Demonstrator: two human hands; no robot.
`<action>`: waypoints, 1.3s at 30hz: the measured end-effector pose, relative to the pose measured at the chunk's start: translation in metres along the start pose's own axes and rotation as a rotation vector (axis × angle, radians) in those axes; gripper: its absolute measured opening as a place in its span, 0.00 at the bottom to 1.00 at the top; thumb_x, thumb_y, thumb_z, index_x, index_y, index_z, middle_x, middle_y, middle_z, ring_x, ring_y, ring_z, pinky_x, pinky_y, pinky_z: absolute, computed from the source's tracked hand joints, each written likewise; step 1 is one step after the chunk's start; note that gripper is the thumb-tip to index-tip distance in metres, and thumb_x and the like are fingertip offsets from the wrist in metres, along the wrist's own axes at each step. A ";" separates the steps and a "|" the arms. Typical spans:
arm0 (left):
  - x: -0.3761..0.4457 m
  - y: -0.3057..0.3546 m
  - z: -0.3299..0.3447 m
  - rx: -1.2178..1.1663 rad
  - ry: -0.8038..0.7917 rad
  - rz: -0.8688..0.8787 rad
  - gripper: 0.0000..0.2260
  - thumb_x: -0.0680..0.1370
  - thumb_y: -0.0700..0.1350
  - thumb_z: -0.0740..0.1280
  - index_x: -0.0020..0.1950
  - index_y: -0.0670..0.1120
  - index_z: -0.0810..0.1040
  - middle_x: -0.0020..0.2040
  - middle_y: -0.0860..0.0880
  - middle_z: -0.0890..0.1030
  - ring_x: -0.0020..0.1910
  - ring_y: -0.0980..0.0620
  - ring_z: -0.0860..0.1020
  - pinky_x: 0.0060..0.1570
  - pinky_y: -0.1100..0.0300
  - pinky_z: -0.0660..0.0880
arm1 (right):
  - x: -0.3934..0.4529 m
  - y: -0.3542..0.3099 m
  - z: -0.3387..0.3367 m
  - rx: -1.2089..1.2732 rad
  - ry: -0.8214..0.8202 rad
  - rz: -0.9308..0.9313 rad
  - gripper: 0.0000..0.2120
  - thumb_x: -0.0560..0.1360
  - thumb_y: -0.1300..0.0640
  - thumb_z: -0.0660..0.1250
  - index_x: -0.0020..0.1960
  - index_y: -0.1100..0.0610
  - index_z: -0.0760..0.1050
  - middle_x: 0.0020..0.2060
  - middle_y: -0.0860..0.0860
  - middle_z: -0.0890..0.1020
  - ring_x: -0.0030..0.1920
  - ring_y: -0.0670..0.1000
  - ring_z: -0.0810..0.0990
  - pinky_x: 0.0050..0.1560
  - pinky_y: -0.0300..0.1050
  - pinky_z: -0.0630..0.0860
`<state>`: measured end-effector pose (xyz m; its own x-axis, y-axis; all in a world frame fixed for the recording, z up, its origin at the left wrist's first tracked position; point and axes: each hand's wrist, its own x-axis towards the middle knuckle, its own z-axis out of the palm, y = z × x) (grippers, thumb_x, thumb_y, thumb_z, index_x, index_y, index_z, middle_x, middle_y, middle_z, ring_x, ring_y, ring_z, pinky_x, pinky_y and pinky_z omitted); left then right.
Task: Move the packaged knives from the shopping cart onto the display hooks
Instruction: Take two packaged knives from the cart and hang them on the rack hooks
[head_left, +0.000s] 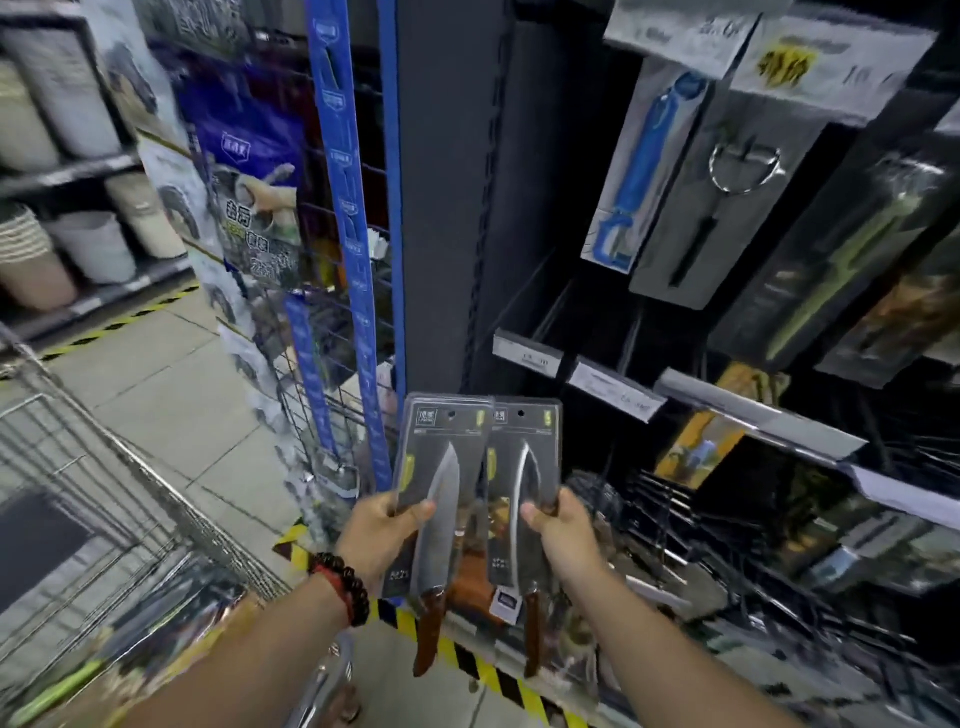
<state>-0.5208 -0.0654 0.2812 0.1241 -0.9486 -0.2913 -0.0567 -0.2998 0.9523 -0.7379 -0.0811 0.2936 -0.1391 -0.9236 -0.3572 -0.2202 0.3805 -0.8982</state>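
Before the dark display rack (452, 208), both hands held packaged knives upright and side by side, well above the floor (171, 415) and short of the display hooks (670, 519) that jutted from the lower right of the rack. Left hand (379, 540) gripped the left knife package (441, 483) at its left edge, thumb curled across the front near the blade and the fingers hidden behind the card. Right hand (563, 535) gripped the right knife package (522, 478) at its right edge in the same way, thumb on the front, fingers wrapped behind. Each pack was a grey-black card under clear plastic with a round hang hole at the top, a small logo beside it, and yellow-green marks near the top and left side. Each held a steel blade pointing up with a reddish-brown wooden handle hanging below the hand; the left blade looked broader, the right one more curved. The two packs overlapped slightly at their inner edges, and whether more packs lay behind them could not be told. A dark beaded bracelet (343, 587) circled the left wrist. At lower left stood the wire shopping cart (104, 493), its contents blurred. Higher on the rack hung a blue-handled tool pack (644, 161).
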 end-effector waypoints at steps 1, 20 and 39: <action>0.004 -0.004 0.000 0.015 0.013 -0.010 0.10 0.76 0.43 0.70 0.35 0.42 0.76 0.31 0.53 0.78 0.35 0.53 0.77 0.36 0.61 0.70 | 0.007 -0.005 0.002 0.021 -0.012 0.010 0.09 0.78 0.61 0.67 0.58 0.57 0.74 0.55 0.57 0.81 0.51 0.54 0.79 0.51 0.47 0.75; 0.052 0.003 0.006 -0.180 -0.188 -0.040 0.27 0.63 0.61 0.74 0.56 0.47 0.81 0.51 0.51 0.85 0.53 0.50 0.82 0.56 0.49 0.78 | 0.081 -0.031 0.017 0.133 0.108 -0.052 0.05 0.76 0.63 0.69 0.47 0.55 0.75 0.46 0.57 0.82 0.50 0.58 0.82 0.58 0.61 0.77; 0.051 0.002 -0.002 -0.226 -0.205 -0.062 0.16 0.70 0.51 0.76 0.53 0.43 0.82 0.48 0.45 0.86 0.49 0.46 0.83 0.51 0.51 0.77 | 0.081 -0.019 0.019 0.195 0.128 -0.058 0.05 0.75 0.64 0.69 0.46 0.57 0.74 0.41 0.54 0.78 0.45 0.55 0.78 0.60 0.63 0.74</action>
<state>-0.5125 -0.1139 0.2684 -0.0830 -0.9367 -0.3402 0.1688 -0.3497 0.9215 -0.7271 -0.1643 0.2769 -0.2551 -0.9258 -0.2789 -0.0425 0.2989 -0.9533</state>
